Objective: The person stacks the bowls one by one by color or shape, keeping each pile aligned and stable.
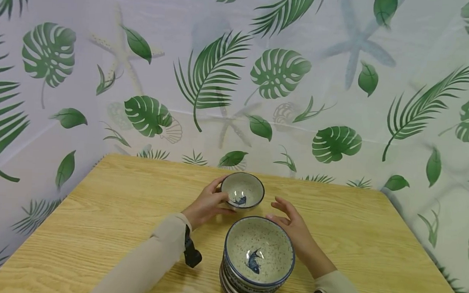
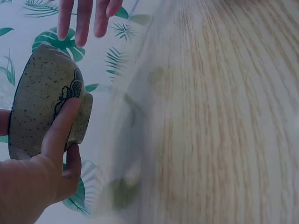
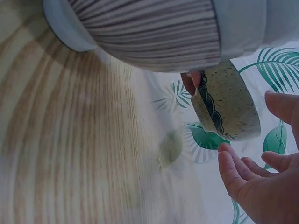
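My left hand (image 1: 207,203) grips a small speckled bowl (image 1: 252,182) by its side, with the thumb at the rim and fingers beneath. Inside the bowl is a blue fish; a dark patterned band circles its outside near the foot, as the left wrist view shows on the bowl (image 2: 44,84). It is held above the table. Just right of it, my right hand (image 1: 295,228) has its fingers spread and loosely bent, holding nothing. A stack of bowls (image 1: 259,252) stands nearer to me, beside the right hand. Its top bowl also has a blue fish inside.
The stack's lower bowl (image 3: 149,32) has dark stripes outside in the right wrist view. Underneath is a light wooden table (image 1: 138,194). Behind the table's far edge hangs a white sheet (image 1: 218,150) printed with green leaves and starfish.
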The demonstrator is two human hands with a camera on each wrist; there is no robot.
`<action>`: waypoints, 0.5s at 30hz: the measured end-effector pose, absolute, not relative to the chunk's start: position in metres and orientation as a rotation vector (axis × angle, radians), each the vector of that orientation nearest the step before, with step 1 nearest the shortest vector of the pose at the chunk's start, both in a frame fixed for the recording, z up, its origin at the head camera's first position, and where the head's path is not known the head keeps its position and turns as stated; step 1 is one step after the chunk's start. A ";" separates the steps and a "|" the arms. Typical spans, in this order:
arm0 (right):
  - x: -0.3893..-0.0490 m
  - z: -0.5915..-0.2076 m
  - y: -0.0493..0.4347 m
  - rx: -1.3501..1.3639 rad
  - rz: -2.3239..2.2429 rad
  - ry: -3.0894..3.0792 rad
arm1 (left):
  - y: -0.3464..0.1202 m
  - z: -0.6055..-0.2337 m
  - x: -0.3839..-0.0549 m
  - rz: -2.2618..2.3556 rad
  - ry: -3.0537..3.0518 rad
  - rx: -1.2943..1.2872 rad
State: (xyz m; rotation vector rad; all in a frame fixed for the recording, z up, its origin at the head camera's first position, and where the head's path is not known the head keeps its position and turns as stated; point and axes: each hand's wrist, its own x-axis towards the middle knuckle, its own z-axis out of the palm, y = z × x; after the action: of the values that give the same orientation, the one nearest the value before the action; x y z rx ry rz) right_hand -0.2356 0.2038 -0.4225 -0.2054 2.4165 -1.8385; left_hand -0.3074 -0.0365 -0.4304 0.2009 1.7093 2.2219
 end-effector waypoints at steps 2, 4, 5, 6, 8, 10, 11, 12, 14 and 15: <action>-0.237 -0.423 0.204 -0.267 -1.852 2.394 | -0.034 -0.430 -0.306 2.204 1.709 0.222; -0.237 -0.424 0.204 -0.351 -1.860 2.383 | -0.032 -0.428 -0.304 2.187 1.702 0.244; -0.237 -0.424 0.205 -0.387 -1.865 2.384 | -0.031 -0.427 -0.304 2.178 1.697 0.254; -0.237 -0.424 0.206 -0.429 -1.875 2.385 | -0.029 -0.426 -0.302 2.171 1.692 0.271; -0.238 -0.425 0.207 -0.496 -1.895 2.391 | -0.027 -0.423 -0.300 2.166 1.683 0.291; -0.237 -0.424 0.206 -0.534 -1.919 2.403 | -0.025 -0.419 -0.298 2.170 1.677 0.306; -0.237 -0.423 0.206 -0.536 -1.932 2.411 | -0.025 -0.417 -0.297 2.174 1.675 0.308; -0.237 -0.422 0.205 -0.531 -1.941 2.426 | -0.024 -0.415 -0.296 2.176 1.675 0.312; -0.235 -0.419 0.203 -0.493 -1.958 2.452 | -0.024 -0.411 -0.295 2.175 1.676 0.318; -0.235 -0.418 0.202 -0.473 -1.966 2.470 | -0.024 -0.410 -0.294 2.170 1.675 0.326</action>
State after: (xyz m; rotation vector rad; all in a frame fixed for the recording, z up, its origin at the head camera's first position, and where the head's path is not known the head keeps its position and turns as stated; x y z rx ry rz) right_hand -0.2349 0.2024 -0.4182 -0.4731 2.4698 -1.9657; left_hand -0.2944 -0.0237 -0.4101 0.3256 1.6746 2.1701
